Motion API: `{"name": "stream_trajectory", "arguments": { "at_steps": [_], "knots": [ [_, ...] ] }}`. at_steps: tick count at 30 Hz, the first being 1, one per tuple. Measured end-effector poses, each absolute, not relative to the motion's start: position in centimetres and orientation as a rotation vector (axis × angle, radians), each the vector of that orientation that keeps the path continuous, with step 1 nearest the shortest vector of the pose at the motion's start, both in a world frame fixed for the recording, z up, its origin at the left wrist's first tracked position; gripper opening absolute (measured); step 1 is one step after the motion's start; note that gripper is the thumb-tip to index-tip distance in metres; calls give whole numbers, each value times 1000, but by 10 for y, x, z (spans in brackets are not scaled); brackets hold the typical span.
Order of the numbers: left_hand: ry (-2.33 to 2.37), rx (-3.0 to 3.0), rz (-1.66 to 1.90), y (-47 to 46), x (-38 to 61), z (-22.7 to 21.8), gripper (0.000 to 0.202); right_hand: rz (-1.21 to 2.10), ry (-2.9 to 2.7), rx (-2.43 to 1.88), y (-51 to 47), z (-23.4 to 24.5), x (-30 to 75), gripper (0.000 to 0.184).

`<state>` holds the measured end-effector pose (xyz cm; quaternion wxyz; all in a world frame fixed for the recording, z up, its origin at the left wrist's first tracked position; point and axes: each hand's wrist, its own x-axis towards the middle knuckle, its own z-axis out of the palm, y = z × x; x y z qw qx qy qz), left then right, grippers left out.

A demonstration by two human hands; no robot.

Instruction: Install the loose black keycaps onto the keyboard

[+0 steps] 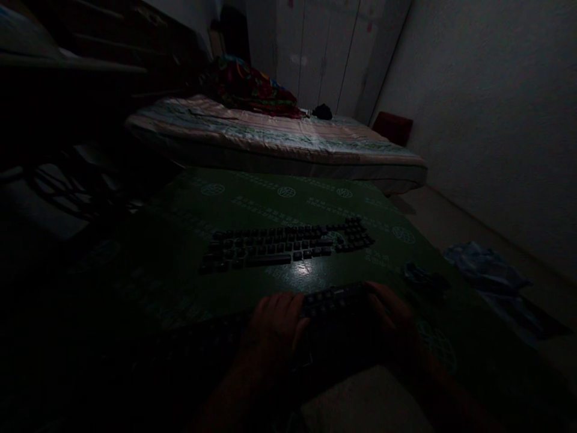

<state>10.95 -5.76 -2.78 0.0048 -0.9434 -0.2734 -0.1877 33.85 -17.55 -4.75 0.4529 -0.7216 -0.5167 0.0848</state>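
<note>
A long black keyboard [338,296] lies along the near edge of the green table, very dark in the poor light. My left hand [277,319] is wrapped over its middle, fingers curled across the far edge and thumb on the near side. Gripping the right end is my right hand [394,310], with its fingers partly lost in shadow. Beyond the keyboard, loose black keycaps [270,248] are laid out in rows like a keyboard layout, including a long space bar [268,260]. Neither hand touches them. The keyboard's left part fades into darkness.
The green table [252,207] carries printed globe marks. A small dark cloth-like item [421,275] sits at its right side. Past the far edge stands a bed [288,141] with a red patterned blanket [256,87]. Crumpled fabric [484,264] lies at right, near the wall.
</note>
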Motion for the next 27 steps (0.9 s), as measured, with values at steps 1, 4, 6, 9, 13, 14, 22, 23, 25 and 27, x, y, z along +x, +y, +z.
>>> {"name": "stream_trajectory", "arguments": {
  "at_steps": [1, 4, 6, 9, 13, 14, 22, 23, 25, 27],
  "knots": [
    [-860, -2957, -589, -58, 109, -28, 25, 204, -1280, -1782, -175, -47, 339, 29],
    [-854, -2952, -616, -58, 109, -27, 26, 180, -1286, -1787, -173, -44, 338, 27],
    [-848, -2951, -623, -58, 109, -27, 26, 168, -1302, -1787, -171, -42, 338, 26],
    [-843, -2951, -616, -59, 109, -26, 26, 155, -1339, -1787, -170, -40, 341, 25],
    [-837, -2929, -630, -58, 108, -26, 26, 75, -1407, -1784, -163, -36, 355, 23],
    [-837, -2931, -628, -58, 108, -26, 26, 39, -1424, -1776, -159, -35, 360, 23],
    [-806, -2880, -707, -57, 106, -34, 25, -219, -1534, -1771, -89, -7, 418, 22],
    [-797, -2863, -732, -57, 106, -35, 25, -226, -1548, -1863, -77, -4, 424, 22],
    [-779, -2838, -774, -57, 105, -37, 25, -218, -1594, -2116, -54, 3, 437, 24],
    [-778, -2828, -791, -57, 105, -38, 25, -200, -1619, -2312, -32, 7, 447, 26]
  ]
}}
